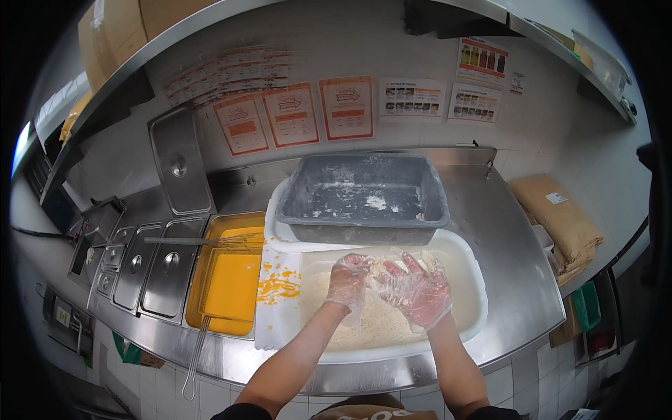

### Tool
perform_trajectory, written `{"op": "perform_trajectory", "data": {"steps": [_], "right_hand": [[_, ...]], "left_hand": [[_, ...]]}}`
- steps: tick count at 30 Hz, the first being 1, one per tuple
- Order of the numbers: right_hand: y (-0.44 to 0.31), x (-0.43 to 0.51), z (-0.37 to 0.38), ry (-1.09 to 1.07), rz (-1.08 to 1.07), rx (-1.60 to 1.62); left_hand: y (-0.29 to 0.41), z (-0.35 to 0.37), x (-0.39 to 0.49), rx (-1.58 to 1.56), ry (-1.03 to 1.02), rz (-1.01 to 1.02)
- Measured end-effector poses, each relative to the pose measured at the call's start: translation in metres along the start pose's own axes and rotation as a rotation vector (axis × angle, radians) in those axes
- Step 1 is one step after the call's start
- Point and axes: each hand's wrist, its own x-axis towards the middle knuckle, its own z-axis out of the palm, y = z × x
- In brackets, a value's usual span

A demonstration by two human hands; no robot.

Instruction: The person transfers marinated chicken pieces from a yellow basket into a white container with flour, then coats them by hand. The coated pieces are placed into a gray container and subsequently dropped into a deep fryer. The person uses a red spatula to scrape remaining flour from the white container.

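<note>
Both my hands wear clear plastic gloves and are over a white tub (478,315) of pale flour (362,333). My left hand (349,283) has its fingers curled at clumps of floury dough (377,266) between the hands; whether it grips them is unclear. My right hand (420,294) is spread, palm up, with floury bits stuck to its fingers. Behind them a grey plastic bin (362,231), dusted with flour inside, rests partly over the tub. To the left, a steel pan (193,310) holds yellow-orange liquid batter (231,294), with a wire basket (207,299) in it and a whisk (184,240) across it.
Lidded steel pans (170,283) are left of the batter. A steel lid (181,168) leans on the wall. A white sheet with batter splashes (278,315) lies beside the tub. Brown paper sacks (556,220) are at the right, past the steel counter's edge (546,294). A shelf (567,58) runs overhead.
</note>
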Motion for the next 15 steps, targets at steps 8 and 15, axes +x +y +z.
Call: {"op": "perform_trajectory", "data": {"steps": [8, 15], "right_hand": [[-0.078, 0.049, 0.017, -0.171, -0.197, 0.024], [-0.078, 0.05, -0.012, -0.218, -0.237, 0.045]], "left_hand": [[0.089, 0.051, 0.095, 0.313, -0.05, 0.233], [0.101, 0.05, 0.144, 0.128, -0.014, 0.187]]}}
